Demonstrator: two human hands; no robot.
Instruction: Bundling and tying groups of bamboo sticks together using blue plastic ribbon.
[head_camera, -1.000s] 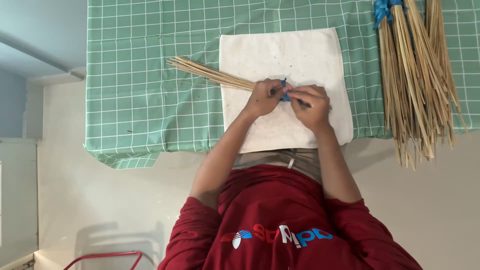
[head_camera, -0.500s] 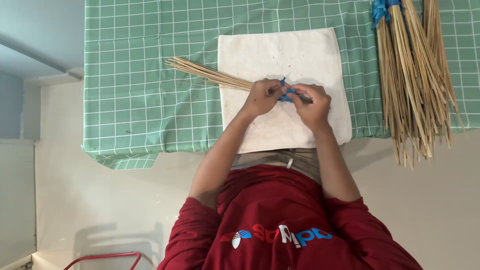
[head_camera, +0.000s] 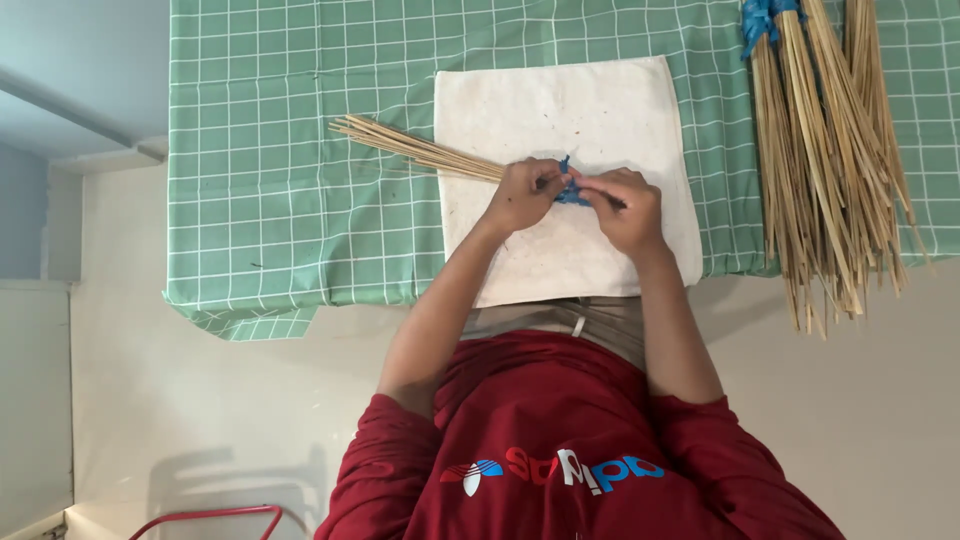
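Observation:
A thin bundle of straw-coloured sticks (head_camera: 415, 150) lies slanted across the green checked tablecloth (head_camera: 290, 200) and onto a white cloth (head_camera: 560, 100). My left hand (head_camera: 522, 195) grips the bundle at its right end. My right hand (head_camera: 622, 208) pinches a blue tie (head_camera: 570, 192) that is wound around that end, between the two hands. Both hands touch each other over the white cloth. The end of the bundle under the hands is hidden.
A large heap of long sticks (head_camera: 830, 150), bound with a blue tie (head_camera: 762, 18) at the top, lies at the right of the table and overhangs its front edge. A red metal frame (head_camera: 205, 512) shows at the bottom left on the pale floor.
The hands have stayed at the same spot. The fingers of my right hand have shifted slightly around the blue tie. The bundle has barely moved.

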